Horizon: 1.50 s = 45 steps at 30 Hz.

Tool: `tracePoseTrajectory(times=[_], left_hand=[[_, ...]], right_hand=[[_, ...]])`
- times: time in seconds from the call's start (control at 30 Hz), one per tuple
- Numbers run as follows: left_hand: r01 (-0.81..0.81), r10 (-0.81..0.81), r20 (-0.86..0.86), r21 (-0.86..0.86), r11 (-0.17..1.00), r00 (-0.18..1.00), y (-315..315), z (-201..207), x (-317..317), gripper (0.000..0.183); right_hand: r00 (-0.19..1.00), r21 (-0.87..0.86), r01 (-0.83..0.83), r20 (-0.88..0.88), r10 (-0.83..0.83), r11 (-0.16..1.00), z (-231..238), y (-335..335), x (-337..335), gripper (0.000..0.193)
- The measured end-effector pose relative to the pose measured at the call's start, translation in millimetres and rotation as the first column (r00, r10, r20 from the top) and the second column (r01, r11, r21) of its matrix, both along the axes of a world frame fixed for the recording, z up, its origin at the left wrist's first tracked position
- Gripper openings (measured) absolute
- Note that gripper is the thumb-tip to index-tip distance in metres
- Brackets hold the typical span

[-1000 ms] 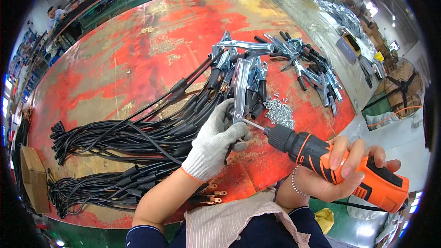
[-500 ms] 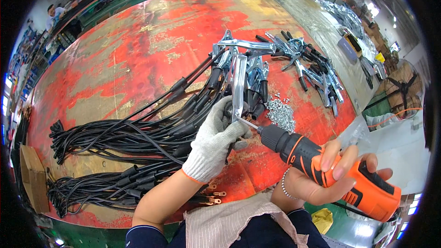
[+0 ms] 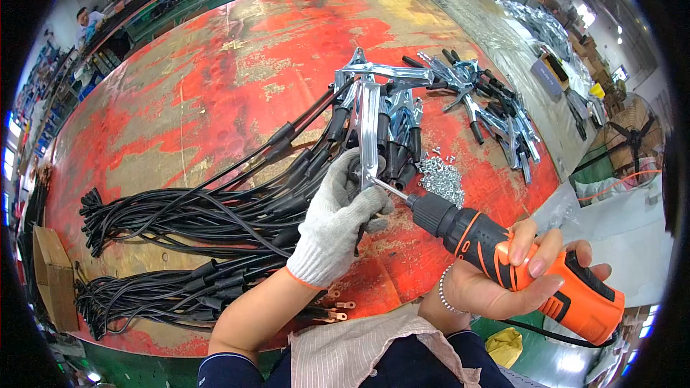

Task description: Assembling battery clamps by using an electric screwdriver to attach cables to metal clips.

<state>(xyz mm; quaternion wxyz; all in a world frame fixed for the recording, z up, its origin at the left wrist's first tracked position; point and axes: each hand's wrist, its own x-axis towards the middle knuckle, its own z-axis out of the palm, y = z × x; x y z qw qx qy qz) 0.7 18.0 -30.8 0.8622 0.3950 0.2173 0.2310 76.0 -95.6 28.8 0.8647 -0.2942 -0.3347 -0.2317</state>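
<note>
My left hand (image 3: 334, 215), in a white knit glove, is closed round the lower end of a shiny metal clamp (image 3: 369, 126) that stands up from the fist. An orange and black electric screwdriver (image 3: 480, 241) lies in my bare right hand (image 3: 514, 280), with the fingers wrapped over its body. Its thin bit slants up to the left and meets the clamp's lower end by my left thumb. Whether a screw sits under the tip is too small to tell. Beyond the left hand, more clamps (image 3: 399, 111) with black sleeves lie joined to black cables (image 3: 187, 215).
A pile of small screws (image 3: 441, 179) lies just right of the clamp. Farther right is a heap of loose clamps (image 3: 496, 104). A second cable bundle (image 3: 165, 294) ends in copper lugs (image 3: 339, 309) close to my body. A cardboard box (image 3: 54, 280) stands at the left edge.
The screwdriver's bit has drawn slightly up and left against the clamp's end, its body shifting a little. Both hands keep their grips, and the clamp has hardly moved.
</note>
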Motion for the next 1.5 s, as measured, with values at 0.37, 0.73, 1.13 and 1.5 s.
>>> tracePoseTrajectory(times=[0.37,0.73,1.13,1.5], left_hand=[[-0.160,0.164,-0.007,0.183,0.970,0.986,-14.5,-6.4,7.4,0.060],[-0.093,0.106,-0.057,0.194,0.977,0.993,-14.1,4.4,5.4,0.056],[0.111,0.134,-0.315,0.651,0.751,0.939,5.3,18.9,2.3,0.040],[0.261,0.144,-0.240,0.953,-0.152,0.960,8.5,45.7,-6.9,0.058]], right_hand=[[0.999,0.056,-0.002,0.051,-0.001,0.998,-1.3,-1.4,-6.0,0.064],[0.984,0.062,-0.045,0.172,0.034,0.997,-6.8,-3.1,-10.5,0.066],[0.968,0.521,-0.229,0.208,0.137,0.822,8.3,-38.7,4.4,0.058],[0.596,-0.128,-0.683,-0.666,0.448,0.719,-83.6,5.4,8.2,0.058]])
